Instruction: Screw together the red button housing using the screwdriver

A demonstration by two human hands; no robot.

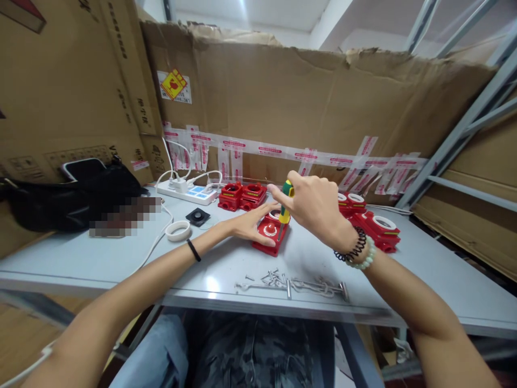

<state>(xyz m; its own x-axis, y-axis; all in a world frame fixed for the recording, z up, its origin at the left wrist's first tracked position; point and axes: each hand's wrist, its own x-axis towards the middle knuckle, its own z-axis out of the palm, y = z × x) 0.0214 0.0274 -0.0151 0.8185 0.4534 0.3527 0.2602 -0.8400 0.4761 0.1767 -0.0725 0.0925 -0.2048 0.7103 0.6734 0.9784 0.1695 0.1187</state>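
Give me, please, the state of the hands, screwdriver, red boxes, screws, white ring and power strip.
Front box: lying flat
Left hand: spread, touching front box
Screwdriver: tip down at front box
Right hand: closed round screwdriver
Other red boxes: grouped left and right
Screws: loose, scattered
White ring: lying flat
Power strip: plugs inserted
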